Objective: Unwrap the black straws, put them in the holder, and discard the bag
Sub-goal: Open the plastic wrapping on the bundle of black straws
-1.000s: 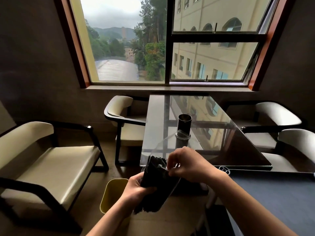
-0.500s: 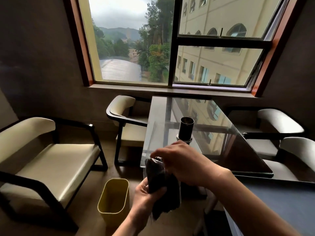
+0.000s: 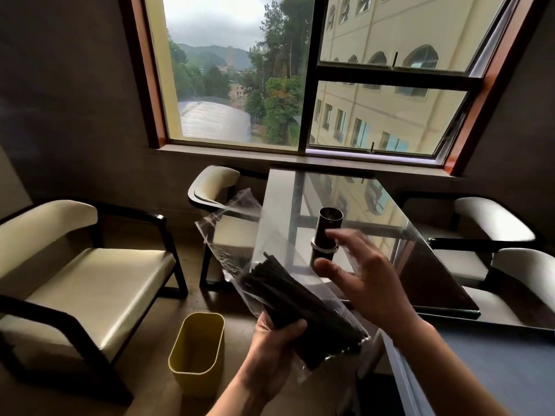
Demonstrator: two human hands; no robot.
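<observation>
Black straws [image 3: 303, 307]: one bundle, held in the air above the floor, at the near left corner of the glass-topped table [image 3: 354, 211]. Long axis slanted, running from upper left, where the straw ends show bare, to lower right, where the bundle stays sheathed.

Clear plastic bag [image 3: 231, 232]: still around the lower part of the bundle; its loose open end stands up and to the left past the straw tips, crumpled and translucent.

Left hand [image 3: 270, 352]: raised from below, palm toward the camera, fingers and thumb clamped around the bundle through the bag at about mid-length. The bare straw ends stick out above and left of the grip; the sheathed ends stick out below and right of it.

Right hand [image 3: 363, 280]: entering from the lower right, forearm stretched across the near table edge; fingers spread apart, blurred, holding nothing, just right of the straw tips and in front of the holder.

Holder [image 3: 329, 232]: dark upright cylinder with a pale ring at its base, standing on the table, mouth up, partly hidden by the right hand's fingers.

Yellow bin [image 3: 196, 349]: on the floor, below and left of the left hand, mouth open.

Armchairs: one at left [image 3: 78, 265], one behind the bag by the window [image 3: 216, 181], two at the right of the table [image 3: 492, 217].
</observation>
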